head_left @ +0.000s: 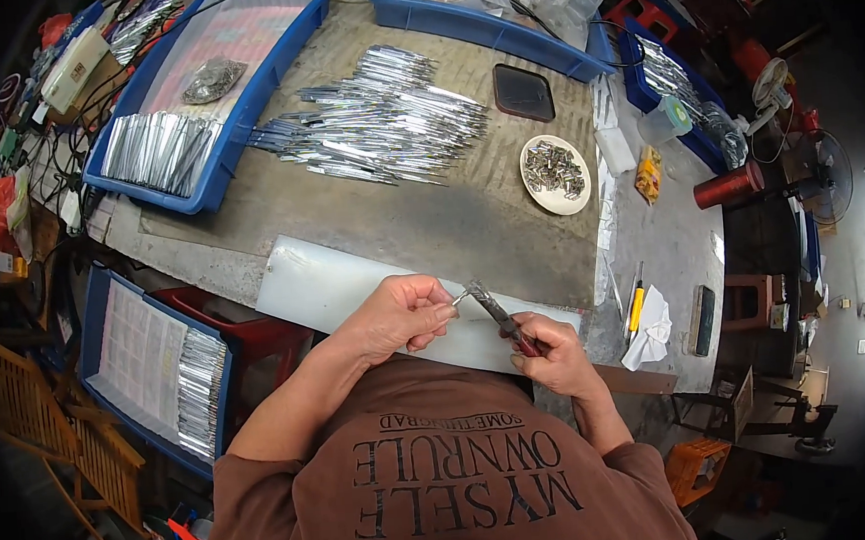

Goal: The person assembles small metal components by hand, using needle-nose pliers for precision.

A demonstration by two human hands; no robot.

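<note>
Head view: your left hand point(401, 317) pinches a small metal piece point(462, 297) above the white board point(318, 278) on the tabletop's point(429, 225) near edge; your right hand point(551, 350) grips a red-handled tool point(497, 312) beside it. Shiny strips point(382, 128) heap on worn grey near a blue tray point(216, 180); slatted wooden furniture point(25, 394) stands left, a fan point(827, 177) right.

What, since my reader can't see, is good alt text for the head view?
A person's left hand holds a small piece at the tip of a dark tool in their right hand, over a white board. Beyond lie piled silver strips and a plate of metal parts.
</note>
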